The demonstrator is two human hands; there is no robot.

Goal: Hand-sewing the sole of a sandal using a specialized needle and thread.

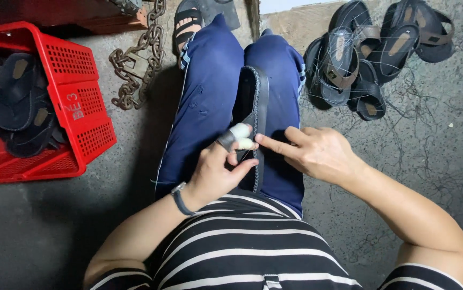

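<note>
- My left hand [218, 169] grips a black sandal [255, 123] that lies lengthwise on my lap, between my 2 thighs in blue trousers [207, 102]; thumb on the stitched edge, 2 fingers wrapped in white tape [240, 136] pressed against the sole's side.
- My right hand [317, 153] holds nothing — its index finger points out straight and its tip touches the sandal's edge just beside the taped fingers; the other fingers are loosely curled.
- A red plastic crate [75, 107] stands on the concrete floor to my left, dark sandals inside; a rusty chain [140, 59] lies beside it.
- A pile of finished black sandals [371, 53] sits on the floor to my right, well apart from my hands; loose threads are scattered around it.
</note>
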